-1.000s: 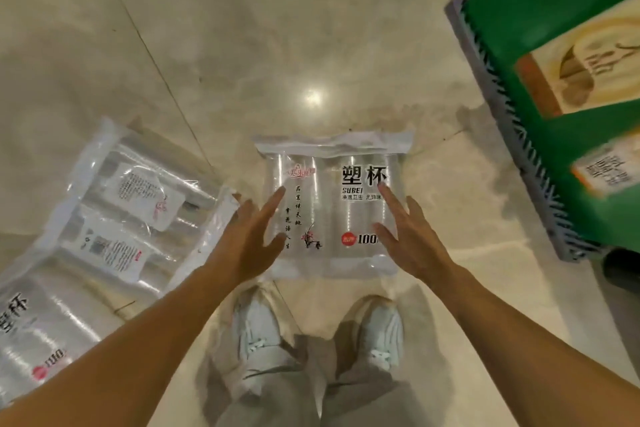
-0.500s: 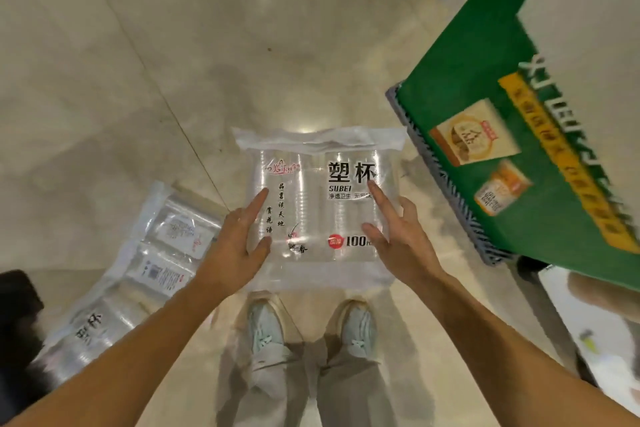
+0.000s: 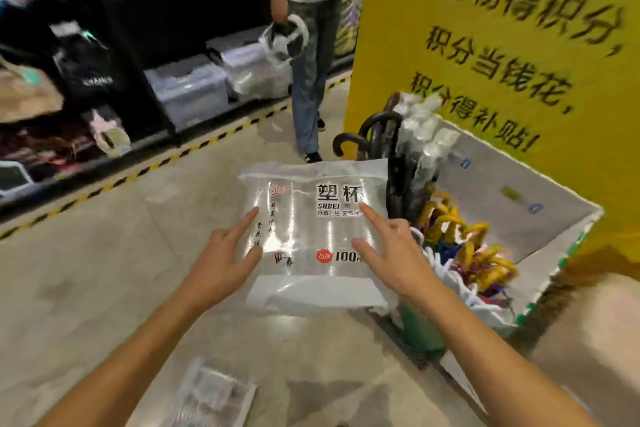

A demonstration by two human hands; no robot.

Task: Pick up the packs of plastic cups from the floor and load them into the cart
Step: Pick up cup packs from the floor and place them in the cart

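A clear pack of plastic cups with black lettering and a red "100" mark is held up in front of me, off the floor. My left hand grips its left edge and my right hand grips its right edge, fingers on top. Another pack of cups lies on the floor below, blurred. To the right stands a white bin-like cart with a green lower side, holding umbrellas with dark and yellow handles.
A tall yellow sign rises behind the bin. A person stands ahead carrying a plastic bag. Dark shelves of goods run along the left, edged by yellow-black floor tape.
I took the pack off the floor with both hands and raised it. My view has swung up from the floor to the aisle, the bin and the yellow sign.
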